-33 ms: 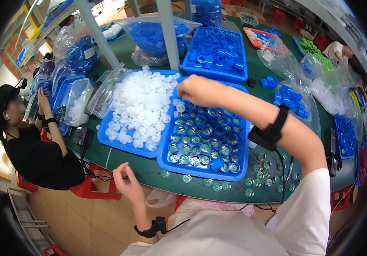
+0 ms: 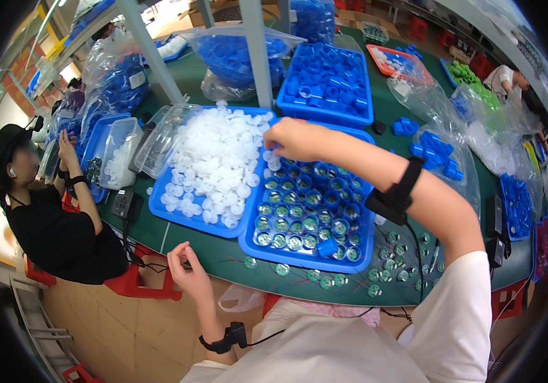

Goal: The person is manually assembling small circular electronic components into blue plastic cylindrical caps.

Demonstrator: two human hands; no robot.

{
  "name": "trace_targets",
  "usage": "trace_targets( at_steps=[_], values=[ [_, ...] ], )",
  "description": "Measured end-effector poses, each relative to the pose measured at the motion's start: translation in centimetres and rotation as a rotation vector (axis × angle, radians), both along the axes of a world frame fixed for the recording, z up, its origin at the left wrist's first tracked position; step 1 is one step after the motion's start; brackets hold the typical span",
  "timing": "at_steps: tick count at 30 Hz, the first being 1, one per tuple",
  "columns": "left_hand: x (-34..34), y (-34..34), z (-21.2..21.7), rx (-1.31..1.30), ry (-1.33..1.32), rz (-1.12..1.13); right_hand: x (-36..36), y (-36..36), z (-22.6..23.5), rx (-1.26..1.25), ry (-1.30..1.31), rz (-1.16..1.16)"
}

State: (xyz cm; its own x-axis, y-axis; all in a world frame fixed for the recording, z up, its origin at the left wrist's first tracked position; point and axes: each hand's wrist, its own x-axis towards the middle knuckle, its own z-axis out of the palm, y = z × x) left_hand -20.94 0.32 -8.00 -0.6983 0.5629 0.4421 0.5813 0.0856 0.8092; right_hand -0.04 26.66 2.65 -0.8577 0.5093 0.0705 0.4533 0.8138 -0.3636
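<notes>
Your green table [image 2: 223,247] curves across the middle of the frame, above a tiled floor [image 2: 121,325] at lower left, with a red stool [image 2: 140,284] by its front edge. Two pale metal posts [image 2: 256,51] rise at upper left and top centre, the latter partly hiding a clear bag of blue parts [image 2: 223,56]. Behind, at upper centre, a deep tray [image 2: 325,117] is heaped with blue cups; clear plastic bags [image 2: 481,131] crowd the upper right. At left sits a co-worker [image 2: 57,233] in a black top, beyond a clear container [image 2: 159,150] and a black box [image 2: 124,203]. Loose green circuit boards [image 2: 385,265] lie at lower right. In the centre, white caps [image 2: 213,159] pile in the left blue tray [image 2: 188,221], and blue cups with green boards [image 2: 310,223] fill the right one [image 2: 299,260], one cup tipped on top. Your right hand [image 2: 293,138] is bent down where the trays meet; you cannot tell whether it grips a cap, and its forearm covers that tray's upper right. Your left hand [image 2: 188,271] hangs at the table's front edge, loosely curled, half open
</notes>
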Motion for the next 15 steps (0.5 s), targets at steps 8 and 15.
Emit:
trace_targets(
  at_steps=[8,15],
  values=[
    [-4.5,2.4,-2.1,-0.271,0.322,0.034,-4.0,1.7,-3.9,-0.103,-0.265,0.041],
    [-4.6,2.6,-1.7,-0.267,0.330,0.009,-3.7,2.2,-1.6,-0.153,-0.438,0.038]
  ],
)
